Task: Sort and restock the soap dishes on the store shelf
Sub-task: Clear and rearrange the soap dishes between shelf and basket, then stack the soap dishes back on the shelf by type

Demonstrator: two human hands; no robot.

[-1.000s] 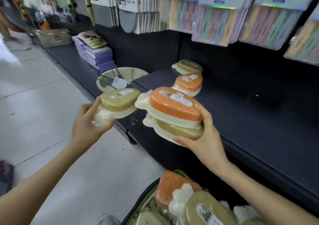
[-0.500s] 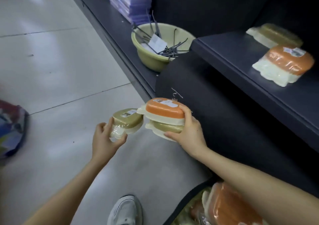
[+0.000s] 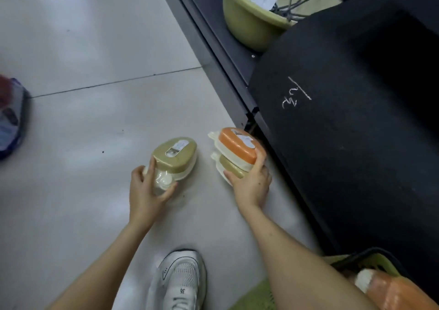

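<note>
My left hand [image 3: 148, 188] grips an olive-lidded soap dish [image 3: 177, 159] in clear wrap, low over the grey floor. My right hand [image 3: 251, 181] holds a stack of two dishes: an orange-lidded soap dish [image 3: 237, 144] on top and an olive one [image 3: 231, 167] under it, close to the dark shelf base [image 3: 344, 131]. Both hands are near floor level, a short gap between their loads. The upper shelf board with other dishes is out of view.
A green basin [image 3: 247, 22] with metal hooks and a tag sits on the low ledge at the top. A green basket [image 3: 370, 264] with wrapped orange dishes is at the lower right. My white shoe [image 3: 180, 281] stands below the hands. A blue-red bag [image 3: 10, 117] lies at the left.
Both hands have come down from shelf height to near the floor, still holding their dishes. The view has tilted down, so the shelf top has left the frame.
</note>
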